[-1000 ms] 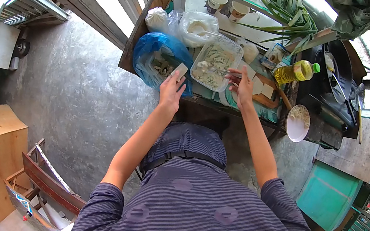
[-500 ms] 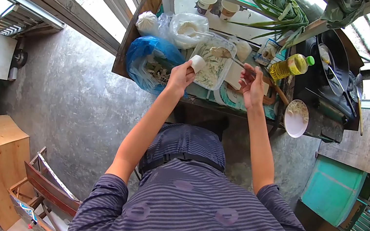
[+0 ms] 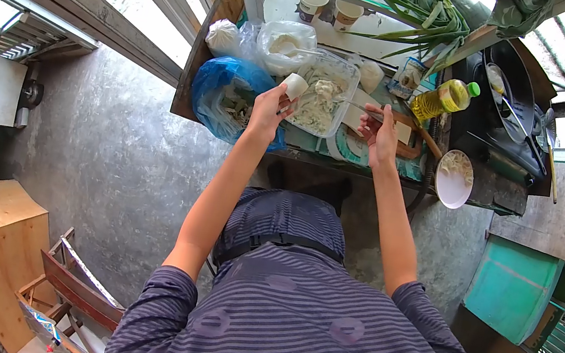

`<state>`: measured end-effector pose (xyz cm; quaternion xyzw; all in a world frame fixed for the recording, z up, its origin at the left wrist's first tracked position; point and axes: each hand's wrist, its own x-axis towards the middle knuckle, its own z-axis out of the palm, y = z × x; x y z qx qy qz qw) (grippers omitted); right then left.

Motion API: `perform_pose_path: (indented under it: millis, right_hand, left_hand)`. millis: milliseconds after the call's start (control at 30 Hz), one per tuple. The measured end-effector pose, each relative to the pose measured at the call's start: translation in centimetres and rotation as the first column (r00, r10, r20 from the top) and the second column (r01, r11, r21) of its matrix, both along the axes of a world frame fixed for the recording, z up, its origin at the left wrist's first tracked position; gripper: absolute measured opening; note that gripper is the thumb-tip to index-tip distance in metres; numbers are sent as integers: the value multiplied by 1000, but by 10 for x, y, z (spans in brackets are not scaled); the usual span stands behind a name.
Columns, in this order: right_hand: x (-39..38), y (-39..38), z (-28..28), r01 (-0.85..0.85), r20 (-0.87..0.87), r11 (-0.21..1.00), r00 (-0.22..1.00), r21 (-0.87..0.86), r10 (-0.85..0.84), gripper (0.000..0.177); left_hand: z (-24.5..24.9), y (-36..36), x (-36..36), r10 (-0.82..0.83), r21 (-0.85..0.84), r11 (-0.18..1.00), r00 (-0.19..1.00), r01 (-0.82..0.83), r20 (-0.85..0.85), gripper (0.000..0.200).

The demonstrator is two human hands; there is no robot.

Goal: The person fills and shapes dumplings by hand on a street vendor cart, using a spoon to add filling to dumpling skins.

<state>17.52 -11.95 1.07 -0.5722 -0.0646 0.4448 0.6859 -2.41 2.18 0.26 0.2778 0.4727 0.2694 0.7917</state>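
Note:
My left hand pinches a small white cup-like piece, tilted at the left edge of a clear plastic tub. Inside the tub lies a pale, thick mixture with green flecks. On the tub's right side, my right hand grips a metal spoon by its handle. The spoon's head reaches into the tub at a lump of the mixture and is partly hidden by it. A blue plastic bag sits just left of my left hand.
A white bag with a white spoon stands behind the tub. To the right are an oil bottle, a pale bowl at the counter edge, and a wok. Paper cups and green onions lie farther back.
The spoon has dropped from above the tub down into the mixture. My right hand has turned slightly and moved a little left; my left hand with the white piece has shifted slightly left.

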Motion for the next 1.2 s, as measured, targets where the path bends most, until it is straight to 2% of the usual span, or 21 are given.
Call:
perform_pose_path:
  millis: [300,500,600,900,1200]
  right_hand:
    - [2,4,1,-3,-19,1000,1000,-2,3,47]
    - [3,7,5,3,-11,999,1000,53,-2,48]
    - [-1,8,19,-8,-33,995,999,99,11,47]
    - [-13,11,32,-103,36,983,994,154,99,43]
    - [-16,-1,27,-163,31,963,987,216,160,33]
  left_hand:
    - [-3,6,-7,21,39,999,1000,-22,19,35]
    - [-8,6,-5,46,136,989,997,-53,57,31]
    - [-11,7,-2,-65,120,991,998,63,12,36]
    - [10,3,12,-163,-44,982,937,185,309,36]
    - [30,5,12,-56,-246,957,929,154,365,34]
